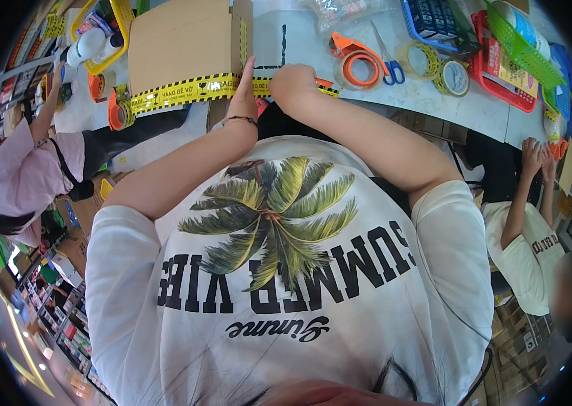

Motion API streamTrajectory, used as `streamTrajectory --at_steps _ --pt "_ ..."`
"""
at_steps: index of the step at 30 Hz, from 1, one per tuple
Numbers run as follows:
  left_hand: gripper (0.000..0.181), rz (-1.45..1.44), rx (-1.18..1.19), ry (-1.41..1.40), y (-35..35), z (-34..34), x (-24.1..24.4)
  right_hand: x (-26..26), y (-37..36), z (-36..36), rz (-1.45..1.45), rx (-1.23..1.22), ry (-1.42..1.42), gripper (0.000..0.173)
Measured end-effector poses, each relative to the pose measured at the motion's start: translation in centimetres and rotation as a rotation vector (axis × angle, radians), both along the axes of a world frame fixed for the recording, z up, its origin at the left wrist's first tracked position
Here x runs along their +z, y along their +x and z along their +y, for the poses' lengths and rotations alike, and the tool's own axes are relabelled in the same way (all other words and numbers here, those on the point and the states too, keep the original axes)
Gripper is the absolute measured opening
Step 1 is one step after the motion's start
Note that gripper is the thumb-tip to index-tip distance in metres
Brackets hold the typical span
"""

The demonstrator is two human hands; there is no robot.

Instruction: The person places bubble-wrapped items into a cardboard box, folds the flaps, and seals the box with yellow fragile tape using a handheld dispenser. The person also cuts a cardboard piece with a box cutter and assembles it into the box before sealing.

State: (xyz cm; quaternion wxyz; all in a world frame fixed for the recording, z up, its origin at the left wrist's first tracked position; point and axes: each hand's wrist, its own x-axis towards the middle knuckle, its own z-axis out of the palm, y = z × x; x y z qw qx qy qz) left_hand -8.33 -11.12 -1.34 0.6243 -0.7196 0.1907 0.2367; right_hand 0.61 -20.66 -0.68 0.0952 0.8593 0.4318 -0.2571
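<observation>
A brown cardboard box (184,45) lies on the white table at upper left. Along its near edge stretches a strip of yellow packing tape (179,95) with black striped borders, writing and glass symbols. My left hand (243,99) is held edge-on across the strip at the box's right corner, fingers straight and thumb side up. Just to its right, my right hand (293,85) makes a fist over the same strip, whose end shows past the knuckles. An orange piece pokes out beside this fist; what it belongs to is mostly hidden.
Orange tape dispensers (359,66) (121,109), blue-handled scissors (393,71) and loose tape rolls (452,77) lie on the table (418,104). Yellow (126,38), red (499,94) and green (524,45) baskets stand around. One person (37,167) is at left, another (519,243) at right.
</observation>
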Motion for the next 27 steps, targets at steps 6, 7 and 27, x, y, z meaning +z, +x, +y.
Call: streamTrajectory --at_steps 6,7,27 --pt "0.065 0.054 0.022 0.144 0.2 1.0 -6.1 2.9 4.0 0.5 0.344 -0.2 -0.236 0.034" --pt "0.067 0.053 0.033 0.145 0.3 1.2 -6.4 3.0 4.6 -0.1 0.3 -0.226 -0.222 0.035" --pt "0.109 -0.991 2.026 -2.627 -5.5 32.3 -2.1 -4.8 -0.9 7.7 1.075 -1.188 0.895 0.064"
